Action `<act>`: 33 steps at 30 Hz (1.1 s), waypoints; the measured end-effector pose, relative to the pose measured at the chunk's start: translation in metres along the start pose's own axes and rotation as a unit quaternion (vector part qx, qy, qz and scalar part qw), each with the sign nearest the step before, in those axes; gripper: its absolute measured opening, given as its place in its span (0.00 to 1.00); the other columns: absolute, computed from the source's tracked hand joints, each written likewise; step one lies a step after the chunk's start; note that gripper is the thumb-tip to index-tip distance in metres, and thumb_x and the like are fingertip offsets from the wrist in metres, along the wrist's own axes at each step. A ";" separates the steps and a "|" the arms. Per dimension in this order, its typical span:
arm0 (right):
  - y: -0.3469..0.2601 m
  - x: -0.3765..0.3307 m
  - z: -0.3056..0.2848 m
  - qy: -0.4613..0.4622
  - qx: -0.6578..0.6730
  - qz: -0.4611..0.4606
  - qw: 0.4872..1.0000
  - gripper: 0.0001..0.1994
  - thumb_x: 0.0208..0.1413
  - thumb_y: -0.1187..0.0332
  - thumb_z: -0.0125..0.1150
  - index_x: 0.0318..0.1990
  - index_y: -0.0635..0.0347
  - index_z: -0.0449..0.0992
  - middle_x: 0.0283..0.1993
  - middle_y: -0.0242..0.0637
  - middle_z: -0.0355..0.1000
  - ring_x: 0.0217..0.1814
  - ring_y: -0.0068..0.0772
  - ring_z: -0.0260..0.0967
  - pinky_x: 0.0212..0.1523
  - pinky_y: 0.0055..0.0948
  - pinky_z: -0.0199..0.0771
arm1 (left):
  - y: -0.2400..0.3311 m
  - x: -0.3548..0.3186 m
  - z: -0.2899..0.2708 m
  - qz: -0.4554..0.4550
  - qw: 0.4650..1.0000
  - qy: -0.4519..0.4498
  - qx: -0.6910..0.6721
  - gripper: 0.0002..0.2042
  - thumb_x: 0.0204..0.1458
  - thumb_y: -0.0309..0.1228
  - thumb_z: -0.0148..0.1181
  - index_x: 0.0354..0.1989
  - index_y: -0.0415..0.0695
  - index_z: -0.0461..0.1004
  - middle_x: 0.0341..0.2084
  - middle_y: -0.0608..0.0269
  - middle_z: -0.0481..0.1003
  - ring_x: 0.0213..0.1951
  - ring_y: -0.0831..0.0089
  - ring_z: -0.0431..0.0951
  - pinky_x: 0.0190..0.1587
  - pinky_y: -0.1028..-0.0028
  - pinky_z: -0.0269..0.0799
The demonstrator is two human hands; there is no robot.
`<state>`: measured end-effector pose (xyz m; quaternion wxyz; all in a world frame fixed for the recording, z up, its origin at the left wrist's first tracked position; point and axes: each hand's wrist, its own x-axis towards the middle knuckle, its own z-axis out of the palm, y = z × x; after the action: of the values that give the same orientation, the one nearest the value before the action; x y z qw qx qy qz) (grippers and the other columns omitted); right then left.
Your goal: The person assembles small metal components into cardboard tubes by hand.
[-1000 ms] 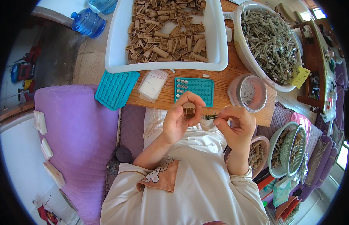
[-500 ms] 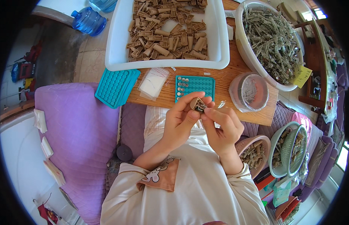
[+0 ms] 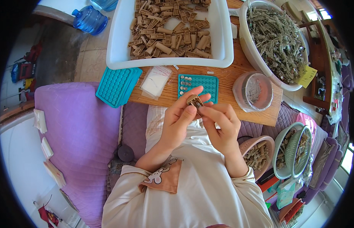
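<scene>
Above my lap, my left hand (image 3: 178,121) is closed around a small brown plastic casing (image 3: 193,100), its hollow side turned up. Dark and metallic bits show inside it, too small to name. At the casing's lower right edge, the thumb and index finger of my right hand (image 3: 221,122) are pinched against it. Whether a small part sits between those fingertips is hidden. Just beyond my hands, a teal tray (image 3: 209,84) of round pockets lies on the table, with several silver button cells (image 3: 185,84) in its left part.
A white bin (image 3: 112,45) of brown casings stands at the back. Right of it is a big basin (image 3: 248,57) of clear-wrapped pieces, with a round tub (image 3: 237,91) of thin metallic pieces nearer. Stacked teal trays (image 3: 116,88) and clear bags (image 3: 156,81) lie left. Baskets (image 3: 277,161) stand lower right.
Both hands have shifted slightly left with the casing, which has turned so more of its hollow side shows. The clear piece that stuck out by my right fingers no longer shows.
</scene>
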<state>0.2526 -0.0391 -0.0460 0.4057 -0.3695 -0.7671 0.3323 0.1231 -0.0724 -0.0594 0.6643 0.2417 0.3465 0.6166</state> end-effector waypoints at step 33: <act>0.026 0.008 0.032 -0.075 0.111 0.218 0.967 0.18 0.41 0.84 0.51 0.44 0.64 0.65 0.34 0.44 0.70 0.35 0.34 0.72 0.34 0.26 0.73 | -0.038 -0.005 -0.009 0.049 0.982 0.144 0.111 0.15 0.54 0.25 0.46 0.50 0.37 0.61 0.44 0.60 0.67 0.43 0.78 0.67 0.46 0.81 0.62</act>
<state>0.2291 -0.0260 -0.0790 0.3033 -0.4540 -0.6545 0.5229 0.1408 -0.0826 -0.0931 0.5454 0.2395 0.4924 0.6346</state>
